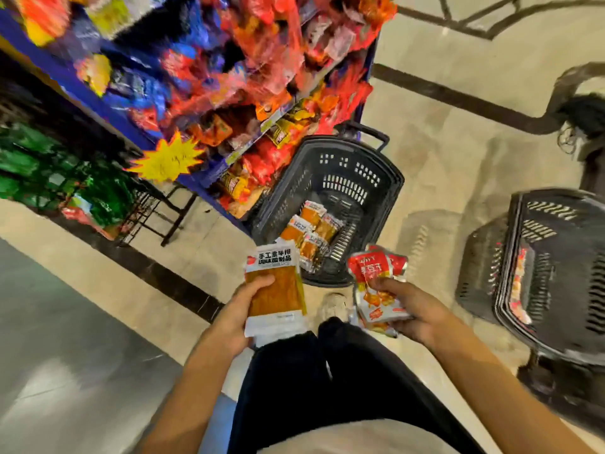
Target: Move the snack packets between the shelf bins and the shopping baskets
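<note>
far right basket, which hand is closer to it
Right. The right hand, gripping red packets, is just left of the far right basket; the left hand, gripping an orange packet, is farther left, below the middle basket.

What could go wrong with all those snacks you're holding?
1. The right hand grips several red packets in one bunch; one might slip to the floor.
2. The left hand holds an orange packet. The basket by the shelf has orange ones, the side basket seems to have red ones, so packets could get mixed up.
</note>
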Action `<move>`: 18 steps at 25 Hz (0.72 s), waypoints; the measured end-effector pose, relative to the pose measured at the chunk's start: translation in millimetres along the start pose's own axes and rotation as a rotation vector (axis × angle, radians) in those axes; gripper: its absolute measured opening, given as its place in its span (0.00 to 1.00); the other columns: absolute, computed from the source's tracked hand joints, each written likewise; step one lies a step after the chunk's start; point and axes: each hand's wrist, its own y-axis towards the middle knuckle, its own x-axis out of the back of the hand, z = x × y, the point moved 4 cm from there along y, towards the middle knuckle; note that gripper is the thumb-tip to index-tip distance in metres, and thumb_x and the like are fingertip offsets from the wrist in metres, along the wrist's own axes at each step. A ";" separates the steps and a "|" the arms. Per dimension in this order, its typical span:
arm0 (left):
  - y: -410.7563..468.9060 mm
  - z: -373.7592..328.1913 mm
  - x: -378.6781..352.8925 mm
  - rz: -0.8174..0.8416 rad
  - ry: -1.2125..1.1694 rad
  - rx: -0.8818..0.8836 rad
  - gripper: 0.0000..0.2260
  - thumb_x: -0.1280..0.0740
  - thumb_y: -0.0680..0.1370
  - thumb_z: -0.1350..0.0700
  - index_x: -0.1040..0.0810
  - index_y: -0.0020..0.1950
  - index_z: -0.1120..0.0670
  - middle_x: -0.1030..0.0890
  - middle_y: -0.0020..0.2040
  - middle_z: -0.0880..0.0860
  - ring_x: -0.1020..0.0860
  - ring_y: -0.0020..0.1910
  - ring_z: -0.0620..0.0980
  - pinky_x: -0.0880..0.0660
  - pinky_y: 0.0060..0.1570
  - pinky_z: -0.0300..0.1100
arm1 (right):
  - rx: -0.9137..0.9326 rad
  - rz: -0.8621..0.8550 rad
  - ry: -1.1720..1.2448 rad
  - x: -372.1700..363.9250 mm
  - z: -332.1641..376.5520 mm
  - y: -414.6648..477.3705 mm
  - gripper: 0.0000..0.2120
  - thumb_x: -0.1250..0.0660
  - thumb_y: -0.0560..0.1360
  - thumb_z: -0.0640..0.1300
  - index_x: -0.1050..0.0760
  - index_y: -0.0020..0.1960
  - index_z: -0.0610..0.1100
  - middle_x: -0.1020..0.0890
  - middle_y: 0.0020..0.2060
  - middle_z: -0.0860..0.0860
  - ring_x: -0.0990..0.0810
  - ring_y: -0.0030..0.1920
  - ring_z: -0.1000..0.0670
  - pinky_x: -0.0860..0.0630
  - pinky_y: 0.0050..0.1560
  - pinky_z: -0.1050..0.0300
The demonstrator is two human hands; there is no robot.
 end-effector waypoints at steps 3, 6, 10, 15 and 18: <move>55.2 -61.5 -23.3 0.023 0.121 0.014 0.09 0.36 0.77 0.55 0.23 0.56 0.53 0.15 0.39 0.52 0.18 0.39 0.51 0.22 0.37 0.45 | 0.037 -0.094 -0.044 -13.9 42.1 48.6 0.05 0.33 0.71 0.36 0.25 0.46 0.39 0.17 0.35 0.43 0.18 0.33 0.45 0.21 0.39 0.51; 140.7 -115.0 -45.0 0.071 0.228 0.020 0.13 0.32 0.74 0.56 0.23 0.58 0.51 0.16 0.47 0.52 0.18 0.45 0.51 0.21 0.40 0.45 | 0.027 -0.147 0.004 -22.6 65.0 112.0 0.10 0.33 0.71 0.35 0.26 0.52 0.38 0.20 0.41 0.40 0.19 0.36 0.43 0.21 0.40 0.49; 282.1 -150.9 -72.4 0.111 0.418 0.040 0.19 0.27 0.67 0.58 0.21 0.58 0.53 0.16 0.50 0.55 0.17 0.44 0.50 0.19 0.45 0.47 | 0.072 -0.234 0.111 -13.3 71.7 213.7 0.10 0.35 0.71 0.31 0.26 0.53 0.35 0.20 0.37 0.41 0.19 0.29 0.48 0.22 0.28 0.58; 496.6 -135.8 -101.1 0.114 0.705 -0.035 0.31 0.22 0.64 0.58 0.27 0.65 0.58 0.17 0.47 0.52 0.17 0.36 0.44 0.21 0.33 0.39 | 0.029 -0.306 0.195 21.8 41.5 367.0 0.16 0.31 0.68 0.33 0.25 0.56 0.35 0.18 0.42 0.39 0.18 0.33 0.46 0.21 0.31 0.57; 587.0 -116.1 -107.8 0.134 0.794 -0.095 0.27 0.22 0.65 0.59 0.25 0.62 0.58 0.17 0.44 0.50 0.17 0.36 0.42 0.21 0.34 0.39 | 0.004 -0.310 0.175 39.6 18.0 426.5 0.16 0.30 0.67 0.35 0.24 0.55 0.38 0.20 0.44 0.39 0.22 0.38 0.43 0.22 0.40 0.53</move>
